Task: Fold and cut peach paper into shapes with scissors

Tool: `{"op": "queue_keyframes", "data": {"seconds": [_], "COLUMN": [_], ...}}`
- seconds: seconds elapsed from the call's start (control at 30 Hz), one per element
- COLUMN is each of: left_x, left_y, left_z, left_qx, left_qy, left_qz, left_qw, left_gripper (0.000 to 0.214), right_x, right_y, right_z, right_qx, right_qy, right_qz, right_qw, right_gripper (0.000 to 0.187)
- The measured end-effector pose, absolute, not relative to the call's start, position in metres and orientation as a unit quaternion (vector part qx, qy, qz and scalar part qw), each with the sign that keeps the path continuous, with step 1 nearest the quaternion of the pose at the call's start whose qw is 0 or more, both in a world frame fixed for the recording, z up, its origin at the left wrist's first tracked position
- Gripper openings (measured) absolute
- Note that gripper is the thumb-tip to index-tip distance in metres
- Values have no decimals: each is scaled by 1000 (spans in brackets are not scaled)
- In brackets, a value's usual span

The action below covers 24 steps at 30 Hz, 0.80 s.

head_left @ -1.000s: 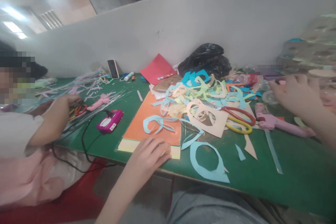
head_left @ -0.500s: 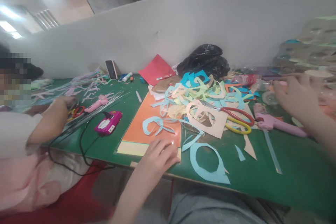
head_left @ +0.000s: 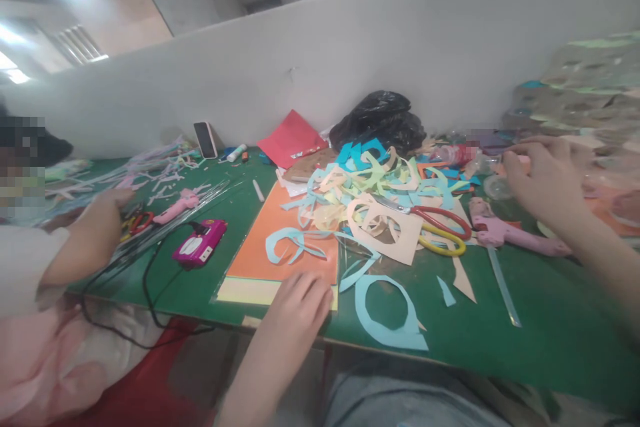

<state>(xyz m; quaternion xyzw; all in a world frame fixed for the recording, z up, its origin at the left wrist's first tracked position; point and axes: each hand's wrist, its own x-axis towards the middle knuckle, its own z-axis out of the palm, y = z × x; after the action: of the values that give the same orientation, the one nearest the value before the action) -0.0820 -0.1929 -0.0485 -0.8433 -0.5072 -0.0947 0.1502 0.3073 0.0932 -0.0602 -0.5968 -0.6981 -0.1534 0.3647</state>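
**Seen from head height: a crowded, colourful work scene**

A green surface (head_left: 560, 327) runs across the view, backed by a pale partition. The left hand (head_left: 297, 307) lies at the near edge of an orange sheet (head_left: 285, 240), which sits on a yellow sheet (head_left: 247, 291). Its fingers are slightly curled and open, resting on the paper without gripping it. A curled pale-blue paper strip (head_left: 287, 243) lies on the orange sheet, and a pale-blue paper ring (head_left: 385, 320) lies on the green just to the right.

The right hand (head_left: 547, 183) is raised at the far right, its fingers bent over something pinkish. The view is poor here, so I cannot tell whether it is gripping. A clear plastic disc (head_left: 497, 187) lies just beside it, and a pink glue gun (head_left: 510, 235) lies below it.

Between the hands is a heap of cut paper scraps (head_left: 370, 180), with red-and-yellow scissors (head_left: 443, 230) at its edge. Fingertips set near the sheet's edge would likely hold the stack steady without creasing it.

To the left, a co-worker's hand (head_left: 113, 199) reaches towards a bundle of thin strips.
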Motion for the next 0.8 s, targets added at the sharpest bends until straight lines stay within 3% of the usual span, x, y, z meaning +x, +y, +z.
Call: {"op": "queue_keyframes", "data": {"seconds": [0.17, 0.27, 0.47, 0.8], "left_x": [-79, -76, -75, -69], "left_y": [-192, -188, -184, -188], "left_z": [-48, -49, -59, -61], "left_qx": [-786, -753, -745, -735], "left_qy": [-598, -631, -641, -662], "left_qz": [-156, -183, -183, -146], "left_qw": [20, -29, -11, 37], "left_gripper": [12, 15, 16, 6], "right_x": [305, 299, 285, 270], "right_y": [86, 80, 71, 58], "right_z": [-49, -44, -41, -33], "right_qx": [-592, -591, -580, -564], "right_qy": [-659, -653, -671, -682], "right_qz": [-138, -149, -121, -155], "right_qw": [442, 450, 445, 440], "right_gripper": [41, 38, 31, 43]}}
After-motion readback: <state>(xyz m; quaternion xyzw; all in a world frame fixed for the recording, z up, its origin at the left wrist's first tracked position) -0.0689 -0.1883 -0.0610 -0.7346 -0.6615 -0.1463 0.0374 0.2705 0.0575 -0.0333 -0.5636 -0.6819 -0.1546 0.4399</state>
